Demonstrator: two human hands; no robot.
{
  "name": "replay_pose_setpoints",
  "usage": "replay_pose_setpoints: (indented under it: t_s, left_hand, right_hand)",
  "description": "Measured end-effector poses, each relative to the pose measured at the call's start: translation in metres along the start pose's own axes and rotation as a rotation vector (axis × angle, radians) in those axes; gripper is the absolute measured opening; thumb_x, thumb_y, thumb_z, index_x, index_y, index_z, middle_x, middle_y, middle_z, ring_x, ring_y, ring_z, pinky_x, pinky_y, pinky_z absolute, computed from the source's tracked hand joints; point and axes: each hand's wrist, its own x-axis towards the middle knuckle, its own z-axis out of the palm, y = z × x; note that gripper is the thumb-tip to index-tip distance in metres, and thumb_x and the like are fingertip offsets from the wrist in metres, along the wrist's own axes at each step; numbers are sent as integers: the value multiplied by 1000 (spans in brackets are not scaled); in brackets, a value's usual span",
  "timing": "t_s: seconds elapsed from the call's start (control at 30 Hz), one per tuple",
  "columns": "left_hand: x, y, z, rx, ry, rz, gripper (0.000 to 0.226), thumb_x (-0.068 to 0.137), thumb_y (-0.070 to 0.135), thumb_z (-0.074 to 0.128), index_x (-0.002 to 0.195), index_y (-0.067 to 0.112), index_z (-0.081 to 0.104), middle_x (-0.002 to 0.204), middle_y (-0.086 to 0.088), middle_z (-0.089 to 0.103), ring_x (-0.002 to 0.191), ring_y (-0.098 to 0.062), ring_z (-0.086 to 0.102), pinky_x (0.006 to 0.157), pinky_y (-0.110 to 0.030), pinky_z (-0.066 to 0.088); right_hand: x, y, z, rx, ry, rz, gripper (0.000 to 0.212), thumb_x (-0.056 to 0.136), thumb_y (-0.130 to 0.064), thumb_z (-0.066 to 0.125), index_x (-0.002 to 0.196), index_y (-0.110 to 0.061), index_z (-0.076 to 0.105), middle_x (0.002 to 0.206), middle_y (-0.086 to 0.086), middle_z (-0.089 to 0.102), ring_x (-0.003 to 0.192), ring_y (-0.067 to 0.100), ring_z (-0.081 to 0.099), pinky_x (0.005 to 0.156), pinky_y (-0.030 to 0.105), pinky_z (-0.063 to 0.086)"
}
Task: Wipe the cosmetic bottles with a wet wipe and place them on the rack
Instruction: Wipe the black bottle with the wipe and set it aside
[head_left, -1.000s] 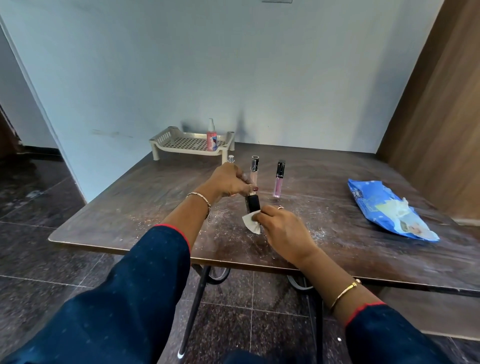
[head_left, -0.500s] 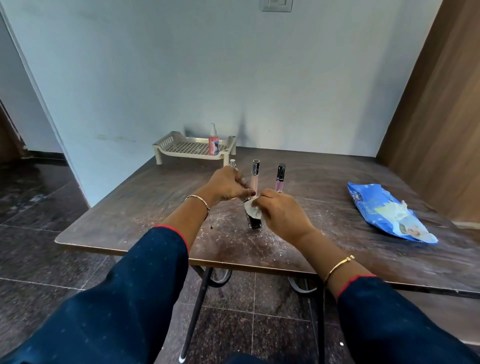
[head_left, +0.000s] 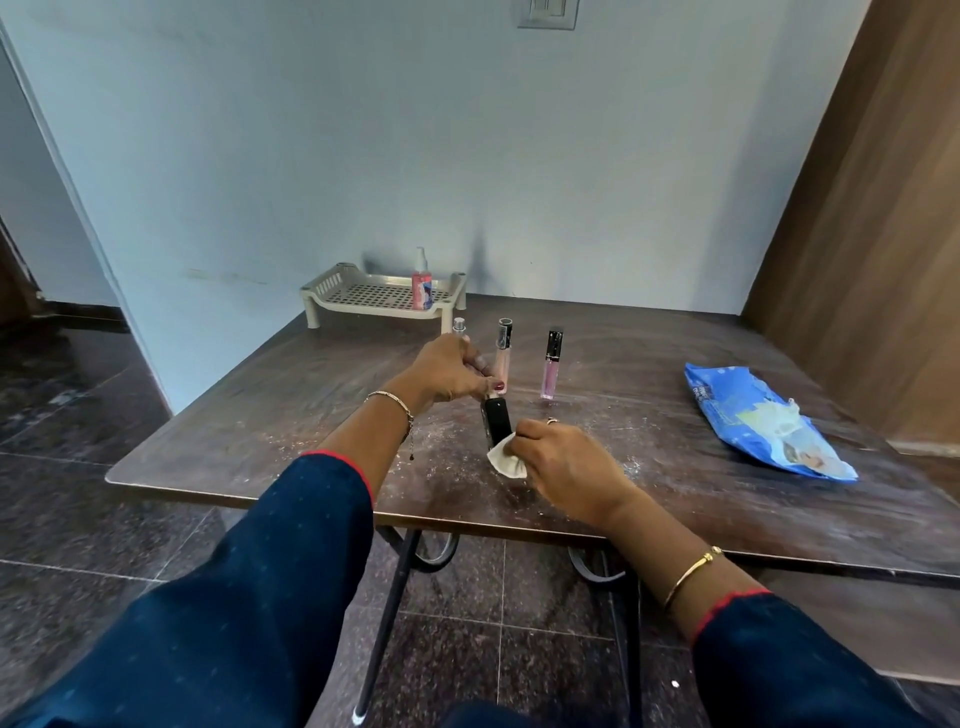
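R hand (head_left: 566, 467) w/ wipe (head_left: 506, 460) now at black bottle (head_left: 497, 423) base (near top before)

Soft, even illumination, probably daylight; faint shadows behind the rack (head_left: 379, 297) on the wall (head_left: 467, 156). Wide-angle distortion at edges (wooden panel (head_left: 857, 234) leans).

A dark brown wood-grain table (head_left: 675, 499), flecked with white dust, carries a beige perforated rack (head_left: 332, 291) at its far left corner. Near the middle stand three upright tubes in a row: a silver-capped bottle (head_left: 458, 326), a pale gloss tube (head_left: 503, 353) and a pink gloss tube (head_left: 550, 364). A blue wipes pack (head_left: 763, 421) lies flat at the right
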Motion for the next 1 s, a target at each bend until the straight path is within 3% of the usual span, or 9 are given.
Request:
replay_pose_setpoints:
  t_s: [0.13,0.23,0.33,0.4,0.57,0.7,0.83,0.9,1.0]
  left_hand:
    - [-5,0,-3,-18,19,-19,28,70,0,80,91,-11,67,72,-8,65,74,-22,66,78,-34,58]
    - [-8,3,-5,-32,1,-3,29,71,0,79,93,-14,65,76,-13,67,72,-22,67,79,-34,58]
    - [-9,4,-5,-32,-12,12,30,72,1,78,95,-14,65,73,-8,68,60,-7,67,67,-20,57]
    - [-9,4,-4,-28,-10,22,28,71,2,79,93,-11,68,79,-12,71,65,-12,69,69,-23,58]
    - [-6,3,-2,-2,2,33,21,71,6,81,87,-2,71,85,-15,73,70,-17,68,72,-24,57]
    - [-5,3,-2,-4,0,26,25,69,9,82,89,-2,71,82,-12,72,71,-16,69,72,-23,57]
    - [-3,1,-3,-33,-3,30,21,69,3,80,86,-5,71,74,-7,71,60,-7,67,58,-13,52]
    - [-1,-1,-3,-16,14,24,21,67,0,80,85,-5,71,69,-2,69,58,-5,65,55,-11,50]
    - [3,-4,-2,27,34,38,11,68,3,80,74,5,71,69,0,69,64,-9,64,64,-20,53]
  right_hand:
    - [-4,8,-3,-90,-41,11,24,79,2,59,96,-14,66,91,0,57,71,22,59,56,33,50]
    - [-3,14,-6,-91,35,118,25,77,6,62,93,-12,67,90,3,62,70,23,62,58,31,52]
    - [7,15,-12,126,268,330,19,80,6,62,89,-11,68,89,1,62,71,20,58,61,28,50]
    - [18,11,-15,296,374,451,16,82,1,61,85,-13,69,88,-4,58,74,15,55,64,27,49]
    - [34,-3,-16,537,397,520,10,80,-22,68,84,-14,71,81,-1,67,76,13,59,65,31,52]
    - [37,-7,-10,321,383,434,17,79,-4,65,91,-15,64,90,3,65,76,17,56,62,26,40]
    - [36,-11,-10,59,507,186,15,84,-7,51,96,-7,61,88,12,67,65,28,61,51,33,49]
    - [36,-9,-8,-80,459,97,10,85,-9,59,94,-8,61,84,9,68,62,28,62,44,33,50]
    - [38,-9,-3,-204,332,75,29,73,-9,79,97,-12,63,87,3,68,69,22,64,46,31,50]
